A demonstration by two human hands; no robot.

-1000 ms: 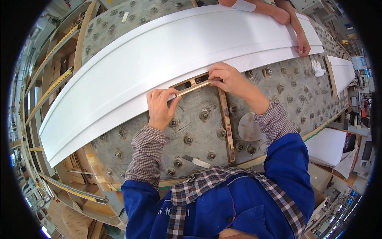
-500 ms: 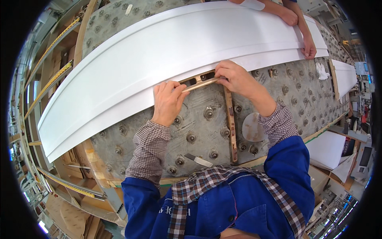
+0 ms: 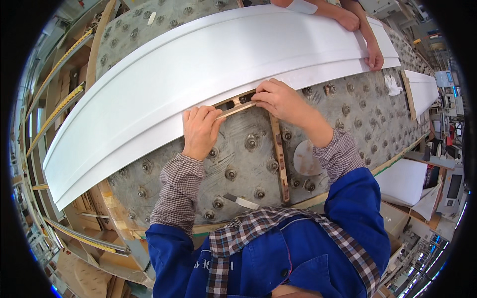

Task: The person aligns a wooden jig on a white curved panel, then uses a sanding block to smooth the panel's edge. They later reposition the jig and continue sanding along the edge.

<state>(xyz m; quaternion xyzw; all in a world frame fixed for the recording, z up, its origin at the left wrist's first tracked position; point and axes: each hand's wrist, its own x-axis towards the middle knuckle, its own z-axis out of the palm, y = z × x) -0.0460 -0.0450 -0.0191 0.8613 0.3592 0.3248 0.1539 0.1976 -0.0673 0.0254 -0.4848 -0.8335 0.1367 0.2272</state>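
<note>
A long, curved white panel (image 3: 164, 69) lies across the grey metal surface. At its near edge, a thin wooden strip (image 3: 236, 110) spans a narrow gap where dark openings and a bolt show. My left hand (image 3: 199, 130) pinches the strip's left end, its fingertips against the panel edge. The right end is between the thumb and fingers of my right hand (image 3: 282, 102). Closer to my body, a knife-like tool with a dark blade and pale handle (image 3: 247, 203) lies on the metal surface.
The metal table (image 3: 233, 154) is studded with several bolts. A wooden batten (image 3: 279, 159) runs toward me beside a round plate (image 3: 307, 158). Another person's hand (image 3: 375, 55) rests on the panel's far right. A white glove (image 3: 392, 85) lies near it.
The whole view has shifted slightly to the left. Both my hands stay on the wooden strip, with no clear change of grip. The other person's hand remains at the panel's far right.
</note>
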